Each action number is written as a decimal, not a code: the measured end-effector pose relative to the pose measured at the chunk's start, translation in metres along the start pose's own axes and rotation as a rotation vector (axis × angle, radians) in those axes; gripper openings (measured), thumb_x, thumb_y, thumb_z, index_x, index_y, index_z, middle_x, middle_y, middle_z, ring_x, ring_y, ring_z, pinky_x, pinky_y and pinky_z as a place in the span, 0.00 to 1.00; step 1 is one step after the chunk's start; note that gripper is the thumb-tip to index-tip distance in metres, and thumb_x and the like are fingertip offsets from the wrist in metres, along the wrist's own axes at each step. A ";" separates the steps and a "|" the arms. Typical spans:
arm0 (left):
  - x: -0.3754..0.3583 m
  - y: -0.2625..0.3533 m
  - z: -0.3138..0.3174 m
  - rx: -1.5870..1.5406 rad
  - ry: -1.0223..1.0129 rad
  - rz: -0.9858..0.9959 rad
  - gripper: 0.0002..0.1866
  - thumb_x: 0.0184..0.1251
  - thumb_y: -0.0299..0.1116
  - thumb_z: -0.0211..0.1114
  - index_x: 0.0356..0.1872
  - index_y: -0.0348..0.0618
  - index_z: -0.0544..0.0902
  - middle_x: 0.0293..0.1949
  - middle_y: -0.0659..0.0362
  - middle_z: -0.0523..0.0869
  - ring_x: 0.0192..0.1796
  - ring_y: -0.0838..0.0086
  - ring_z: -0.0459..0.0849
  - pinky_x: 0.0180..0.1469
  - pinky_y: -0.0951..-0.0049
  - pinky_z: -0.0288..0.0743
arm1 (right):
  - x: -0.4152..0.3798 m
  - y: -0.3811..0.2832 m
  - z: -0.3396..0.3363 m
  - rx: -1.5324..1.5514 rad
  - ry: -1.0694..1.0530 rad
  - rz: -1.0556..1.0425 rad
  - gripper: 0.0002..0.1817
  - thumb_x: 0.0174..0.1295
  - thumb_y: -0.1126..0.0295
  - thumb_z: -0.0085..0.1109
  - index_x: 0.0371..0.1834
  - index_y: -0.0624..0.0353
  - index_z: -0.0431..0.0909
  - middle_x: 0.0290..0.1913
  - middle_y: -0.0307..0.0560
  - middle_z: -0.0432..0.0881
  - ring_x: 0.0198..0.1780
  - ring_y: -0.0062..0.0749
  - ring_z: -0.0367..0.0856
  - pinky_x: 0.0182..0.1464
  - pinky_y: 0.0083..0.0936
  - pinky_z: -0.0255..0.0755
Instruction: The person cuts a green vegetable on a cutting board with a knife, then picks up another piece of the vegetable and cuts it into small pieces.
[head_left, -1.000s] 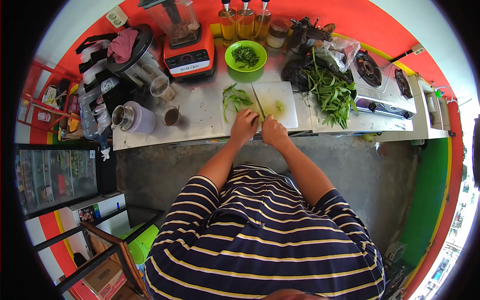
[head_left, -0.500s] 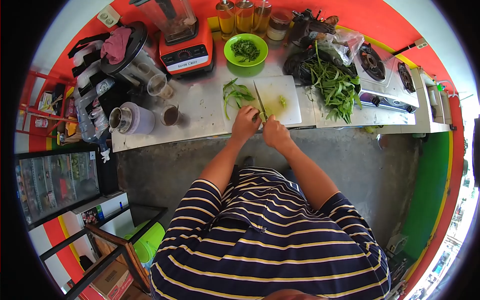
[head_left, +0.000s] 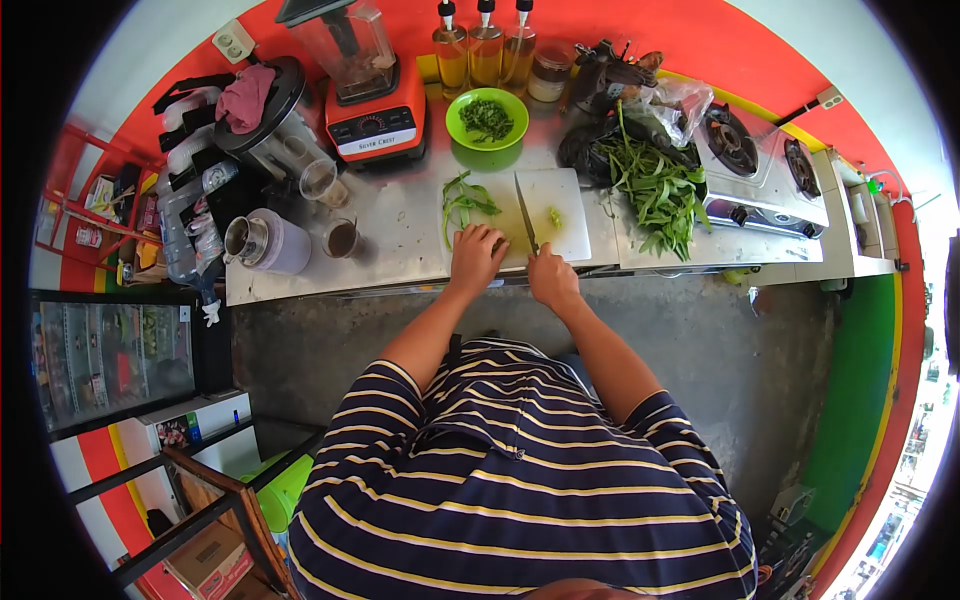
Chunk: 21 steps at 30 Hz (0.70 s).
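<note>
My right hand (head_left: 553,277) is wrapped around the handle of a kitchen knife (head_left: 525,210), whose blade points away from me across the white cutting board (head_left: 572,190). My left hand (head_left: 477,257) rests at the board's front edge with its fingers curled down; whatever lies under them is hidden. Just beyond those fingers, long-leaved greens (head_left: 467,198) lie on the left side of the board. To the right of the blade is a small heap of pale green cut pieces (head_left: 555,216). Behind the board, a green bowl (head_left: 521,128) holds chopped greens.
A large bunch of greens (head_left: 655,190) lies to the right, beside a gas stove (head_left: 765,205). At the left are a red blender (head_left: 373,120), a plastic cup (head_left: 319,180), a glass of dark liquid (head_left: 342,238) and a lidless jug (head_left: 280,243). Oil bottles (head_left: 486,60) line the wall.
My left hand has drawn back left, away from the blade. The right hand with the knife has shifted slightly, opening a gap between the hands. The whole view has tilted a little.
</note>
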<state>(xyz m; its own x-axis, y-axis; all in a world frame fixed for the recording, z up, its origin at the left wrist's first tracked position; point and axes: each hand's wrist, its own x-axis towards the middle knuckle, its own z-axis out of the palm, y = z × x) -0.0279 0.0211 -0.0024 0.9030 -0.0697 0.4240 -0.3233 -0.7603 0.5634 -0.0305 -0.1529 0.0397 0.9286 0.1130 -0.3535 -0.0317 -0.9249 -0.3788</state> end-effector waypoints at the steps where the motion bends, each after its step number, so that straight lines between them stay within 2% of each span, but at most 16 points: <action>1: 0.002 -0.001 0.001 0.040 -0.036 0.000 0.06 0.65 0.35 0.69 0.37 0.46 0.85 0.36 0.60 0.83 0.48 0.61 0.78 0.52 0.58 0.67 | 0.001 0.005 -0.005 0.006 0.021 0.021 0.18 0.76 0.57 0.48 0.50 0.65 0.68 0.43 0.72 0.85 0.48 0.68 0.86 0.52 0.55 0.79; 3: 0.007 0.000 0.004 0.080 -0.073 0.008 0.06 0.66 0.36 0.69 0.37 0.46 0.85 0.37 0.61 0.83 0.49 0.61 0.78 0.53 0.58 0.66 | 0.005 0.016 -0.011 0.016 0.050 0.046 0.18 0.76 0.57 0.49 0.50 0.65 0.69 0.44 0.72 0.85 0.48 0.68 0.85 0.52 0.55 0.78; 5: 0.018 0.005 0.011 0.148 -0.077 -0.070 0.06 0.65 0.36 0.69 0.37 0.46 0.86 0.37 0.61 0.85 0.48 0.61 0.79 0.52 0.58 0.66 | 0.010 0.029 -0.014 -0.085 0.123 0.025 0.18 0.77 0.56 0.48 0.50 0.63 0.69 0.42 0.66 0.87 0.46 0.63 0.88 0.49 0.51 0.81; 7: 0.027 0.011 0.018 0.116 -0.089 -0.067 0.06 0.65 0.35 0.69 0.38 0.47 0.86 0.39 0.61 0.85 0.49 0.61 0.78 0.54 0.58 0.66 | 0.011 0.033 -0.017 -0.094 0.132 0.046 0.18 0.77 0.56 0.48 0.49 0.63 0.69 0.41 0.65 0.87 0.46 0.62 0.88 0.50 0.50 0.81; 11: 0.033 0.019 0.032 0.006 -0.167 -0.034 0.07 0.64 0.35 0.69 0.40 0.47 0.87 0.42 0.60 0.86 0.51 0.60 0.78 0.57 0.58 0.67 | 0.007 0.034 -0.021 -0.017 0.172 0.065 0.20 0.75 0.56 0.50 0.48 0.66 0.74 0.43 0.67 0.87 0.46 0.64 0.87 0.52 0.52 0.80; 13: 0.033 0.026 0.027 -0.016 -0.128 -0.045 0.08 0.63 0.36 0.69 0.41 0.47 0.87 0.42 0.59 0.86 0.52 0.60 0.78 0.57 0.58 0.67 | 0.005 0.031 -0.023 0.031 0.184 0.064 0.21 0.74 0.55 0.50 0.47 0.67 0.76 0.43 0.68 0.87 0.46 0.65 0.86 0.52 0.52 0.79; 15: 0.031 0.026 0.021 -0.037 -0.105 -0.051 0.10 0.62 0.36 0.70 0.42 0.47 0.87 0.42 0.59 0.85 0.52 0.60 0.78 0.57 0.58 0.67 | 0.000 0.027 -0.024 0.141 0.214 0.030 0.22 0.72 0.55 0.54 0.41 0.69 0.81 0.39 0.73 0.85 0.44 0.70 0.85 0.50 0.56 0.78; 19: 0.021 0.006 0.004 0.007 -0.157 -0.041 0.12 0.60 0.36 0.70 0.44 0.47 0.86 0.43 0.58 0.82 0.54 0.60 0.76 0.57 0.58 0.67 | -0.003 0.018 -0.028 0.099 0.116 -0.012 0.23 0.73 0.54 0.52 0.43 0.67 0.82 0.41 0.71 0.86 0.43 0.67 0.86 0.50 0.53 0.79; 21: 0.017 -0.002 -0.001 0.012 -0.181 0.039 0.11 0.62 0.35 0.68 0.44 0.46 0.84 0.44 0.58 0.81 0.54 0.60 0.75 0.58 0.58 0.67 | -0.003 0.018 -0.026 0.055 0.090 -0.026 0.22 0.74 0.54 0.51 0.43 0.67 0.81 0.41 0.70 0.86 0.44 0.66 0.86 0.49 0.53 0.80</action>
<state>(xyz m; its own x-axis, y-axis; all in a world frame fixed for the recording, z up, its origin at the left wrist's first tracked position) -0.0124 0.0217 0.0046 0.9265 -0.2133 0.3101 -0.3564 -0.7622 0.5404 -0.0239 -0.1789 0.0562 0.9588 0.1015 -0.2653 -0.0247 -0.9007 -0.4338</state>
